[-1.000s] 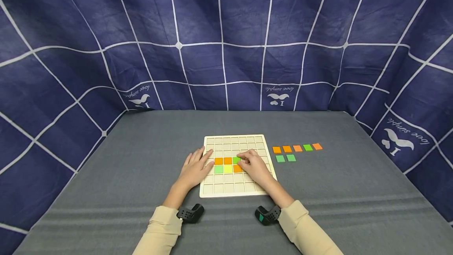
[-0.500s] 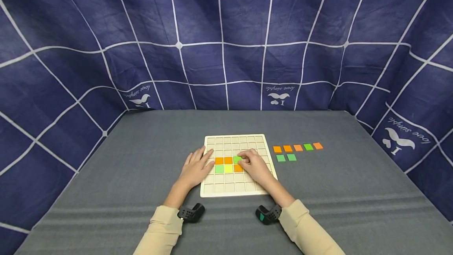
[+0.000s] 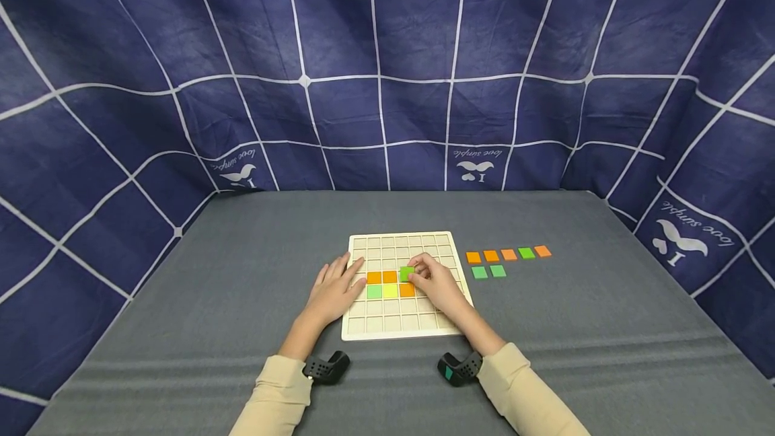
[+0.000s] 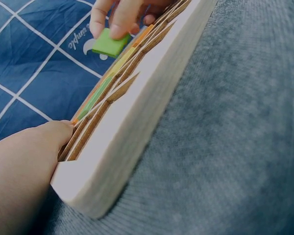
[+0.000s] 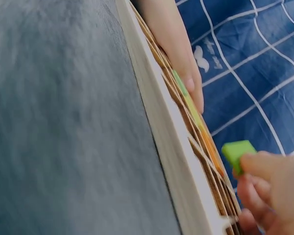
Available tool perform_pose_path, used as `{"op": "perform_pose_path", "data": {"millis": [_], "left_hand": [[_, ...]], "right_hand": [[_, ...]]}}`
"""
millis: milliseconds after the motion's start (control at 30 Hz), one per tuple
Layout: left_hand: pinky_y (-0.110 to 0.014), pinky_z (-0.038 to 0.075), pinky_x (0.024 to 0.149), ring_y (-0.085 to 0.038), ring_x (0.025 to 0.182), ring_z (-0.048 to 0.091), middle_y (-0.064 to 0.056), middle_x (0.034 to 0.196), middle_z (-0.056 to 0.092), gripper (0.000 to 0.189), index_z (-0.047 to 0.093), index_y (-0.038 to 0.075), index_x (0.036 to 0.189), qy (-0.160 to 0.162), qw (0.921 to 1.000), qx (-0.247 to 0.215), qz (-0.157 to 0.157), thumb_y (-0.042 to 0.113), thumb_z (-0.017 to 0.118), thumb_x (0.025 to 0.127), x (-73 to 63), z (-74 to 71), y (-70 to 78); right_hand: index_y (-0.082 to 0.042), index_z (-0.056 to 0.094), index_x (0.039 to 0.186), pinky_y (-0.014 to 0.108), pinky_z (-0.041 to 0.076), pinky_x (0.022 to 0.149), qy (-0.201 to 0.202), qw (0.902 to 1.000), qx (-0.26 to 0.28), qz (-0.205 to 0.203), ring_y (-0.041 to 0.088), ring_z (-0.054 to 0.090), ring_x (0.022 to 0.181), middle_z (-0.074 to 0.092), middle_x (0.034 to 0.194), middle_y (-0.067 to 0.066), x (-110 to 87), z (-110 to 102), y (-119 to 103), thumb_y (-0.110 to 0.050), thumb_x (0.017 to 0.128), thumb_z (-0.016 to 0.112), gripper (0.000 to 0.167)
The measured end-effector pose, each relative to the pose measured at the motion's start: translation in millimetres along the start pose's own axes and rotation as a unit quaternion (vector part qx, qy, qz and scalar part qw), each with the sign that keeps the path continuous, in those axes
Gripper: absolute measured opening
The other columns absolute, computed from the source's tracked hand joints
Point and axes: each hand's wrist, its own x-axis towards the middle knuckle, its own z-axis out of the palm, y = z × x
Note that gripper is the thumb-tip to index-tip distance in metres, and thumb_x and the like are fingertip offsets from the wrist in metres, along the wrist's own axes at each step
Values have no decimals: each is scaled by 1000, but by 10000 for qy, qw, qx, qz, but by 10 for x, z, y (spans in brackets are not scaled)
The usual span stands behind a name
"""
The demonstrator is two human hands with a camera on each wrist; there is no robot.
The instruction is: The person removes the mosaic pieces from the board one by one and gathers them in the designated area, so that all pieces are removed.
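Observation:
My right hand pinches a bright green square tile between thumb and fingers. Both wrist views show this tile raised above the wooden grid board. My left hand rests on the board's left side with its fingers extended. Set in the board's cells are two orange tiles in one row. Below them lie a light green tile, a yellow tile and another orange tile. The right fingers partly cover the cells behind them.
Right of the board, a row of several orange and green tiles lies on the grey cloth. Two light green tiles lie just in front of that row. A blue checked curtain encloses the table's back and sides.
The bright green tile, earlier flat in its cell under my right fingers, is now lifted off the board in their pinch. My left hand stays put on the board.

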Motion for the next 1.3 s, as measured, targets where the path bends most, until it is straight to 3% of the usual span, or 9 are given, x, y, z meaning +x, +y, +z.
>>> {"op": "perform_pose_path", "data": {"millis": [133,333,500,733,933,1300], "left_hand": [[-48,8,114,-30,139,19,-11,152,20,53,32,22,142,-10,10000,-12,-16,45,37,95,-6,5,-11],[-49,9,114,-32,139,20,-12,151,22,52,33,21,142,71,9999,-47,62,43,37,95,0,7,-24],[-49,8,114,-32,139,20,-12,151,22,52,34,21,142,114,9998,-119,75,43,37,95,1,0,-22],[-49,8,114,-31,139,20,-12,151,22,52,34,21,142,106,9998,-136,40,43,38,95,-7,-2,-19],[-49,8,114,-31,139,20,-12,151,22,52,33,21,142,87,9999,-88,34,43,38,95,-3,9,-27],[-48,8,114,-30,139,19,-11,152,20,52,32,22,143,-4,10000,-58,45,44,36,95,14,4,-20]], "right_hand": [[-9,61,105,21,46,62,-170,9986,500,91,11,57,71,62,86,8,37,-162,13,-14,87,61,19],[5,54,115,29,55,70,-497,9936,984,263,18,64,76,60,91,16,97,-609,64,-12,90,55,31],[7,52,117,32,54,73,-335,9957,718,489,9,61,74,61,91,11,102,-994,139,-16,91,54,35],[6,54,114,24,53,68,176,9962,71,845,3,59,69,60,89,8,18,-1395,377,-20,91,55,35],[8,54,114,18,51,62,361,9914,-350,1206,0,57,64,62,87,9,-62,-1550,572,-18,90,55,35],[3,57,114,14,45,54,497,9799,-856,1730,2,54,63,63,85,5,-120,-1574,774,-22,91,55,34]]}}
